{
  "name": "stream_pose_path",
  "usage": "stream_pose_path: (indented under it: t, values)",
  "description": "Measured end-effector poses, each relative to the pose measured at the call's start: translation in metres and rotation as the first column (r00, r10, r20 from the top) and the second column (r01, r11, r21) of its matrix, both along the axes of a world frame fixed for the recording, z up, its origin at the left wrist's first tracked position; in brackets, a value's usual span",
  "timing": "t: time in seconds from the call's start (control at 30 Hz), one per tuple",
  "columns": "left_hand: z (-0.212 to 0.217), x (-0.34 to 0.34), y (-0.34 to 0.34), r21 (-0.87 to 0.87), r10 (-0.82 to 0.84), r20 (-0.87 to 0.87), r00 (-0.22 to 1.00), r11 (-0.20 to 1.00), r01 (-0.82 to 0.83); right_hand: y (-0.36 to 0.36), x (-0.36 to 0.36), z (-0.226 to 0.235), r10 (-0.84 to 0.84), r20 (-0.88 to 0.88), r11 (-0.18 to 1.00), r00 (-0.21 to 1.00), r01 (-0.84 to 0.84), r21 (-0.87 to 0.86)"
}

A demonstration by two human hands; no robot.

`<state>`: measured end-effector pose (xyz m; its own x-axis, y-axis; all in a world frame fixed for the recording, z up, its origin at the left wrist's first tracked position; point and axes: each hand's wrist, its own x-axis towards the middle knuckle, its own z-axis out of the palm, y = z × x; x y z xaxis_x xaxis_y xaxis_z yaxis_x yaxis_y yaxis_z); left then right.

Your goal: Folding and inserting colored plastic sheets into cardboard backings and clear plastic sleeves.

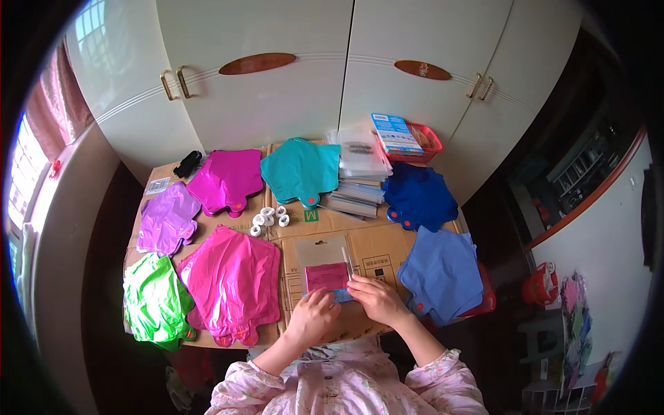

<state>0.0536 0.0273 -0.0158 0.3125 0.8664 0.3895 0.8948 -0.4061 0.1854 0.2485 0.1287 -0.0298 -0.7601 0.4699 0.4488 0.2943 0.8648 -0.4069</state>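
My right grip [375, 300] seems to pinch the lower end of a thin clear straw [347, 261], fingertips pressed together at the right side of a clear pouch [325, 249]; whether that is one straw or several, I cannot tell. My left grip [315, 318] has its fingers curled over the pouch's near left corner; I cannot tell whether they pinch it or only rest there. The pouch lies straight ahead between my two grips, by the middle of the near edge of the tabletop [373, 240], its long axis running toward the far edge. The straw leans along nearly the same line, and my right grip is the nearer to it. Within the pouch's outline I see one folded pink piece [325, 277], with one blue strip [342, 296] at its near end. Farther out I count seven foil piles: pink [232, 277], green at the near left corner [155, 297], lilac by the left edge [166, 218], magenta [225, 181] and teal [301, 169] along the far edge, navy by the right edge [422, 197], pale blue at the near right corner [443, 270]. Six or seven white rolls [258, 220] sit left of centre; one red basket [434, 142] stands at the far right corner.
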Motion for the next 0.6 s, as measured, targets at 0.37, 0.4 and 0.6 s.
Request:
stream_pose_path:
  t: [0.37, 0.4, 0.6]
  values:
    - [-0.015, 0.052, 0.003, -0.029, 0.129, 0.093, 0.987, 0.991, -0.127, 0.008, 0.005, -0.001, 0.09, 0.05, 0.988, 0.995, -0.082, -0.131]
    - [-0.017, 0.054, 0.004, -0.035, 0.133, 0.091, 0.987, 0.991, -0.13, 0.008, 0.005, -0.001, 0.091, 0.052, 0.984, 0.995, -0.081, -0.162]
    - [-0.015, 0.062, 0.009, -0.141, 0.209, 0.091, 0.974, 0.971, -0.196, 0.01, 0.007, -0.001, 0.112, 0.04, 0.968, 0.993, -0.1, -0.23]
